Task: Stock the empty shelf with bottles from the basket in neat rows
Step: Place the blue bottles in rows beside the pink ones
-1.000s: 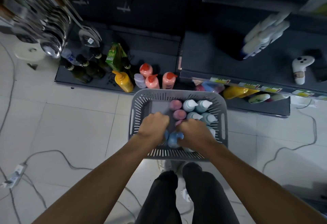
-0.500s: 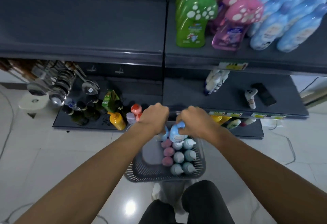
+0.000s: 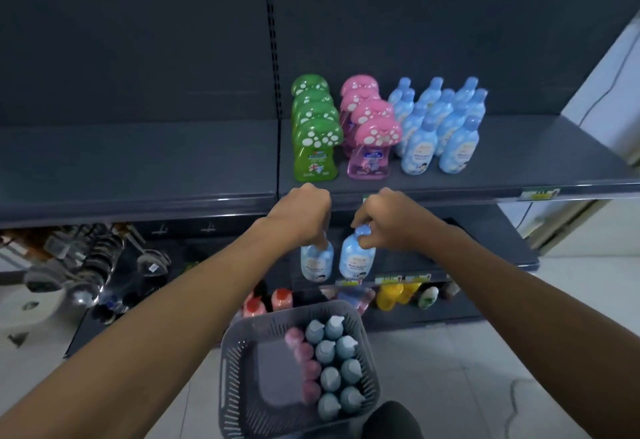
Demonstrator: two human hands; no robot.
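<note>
My left hand (image 3: 300, 212) holds a light blue bottle (image 3: 316, 262) by its top. My right hand (image 3: 385, 219) pinches the cap of a second light blue bottle (image 3: 356, 259). Both bottles hang upright in the air just below the front edge of the dark shelf (image 3: 519, 161). On that shelf stand rows of green bottles (image 3: 314, 147), pink bottles (image 3: 370, 147) and blue bottles (image 3: 436, 126). The grey basket (image 3: 242, 352) sits on the floor below my arms, with pink and pale blue-grey bottles along its right side.
The left part of the shelf (image 3: 138, 161) lies bare. Lower shelves carry ladles (image 3: 86, 258) at the left and orange, yellow and other bottles (image 3: 391, 294) near the floor. My dark trouser leg (image 3: 391, 421) shows beside the basket.
Both hands have risen out of the basket with a blue bottle each, up to the shelf's front edge. The view has tilted up from the floor to the shelf.
</note>
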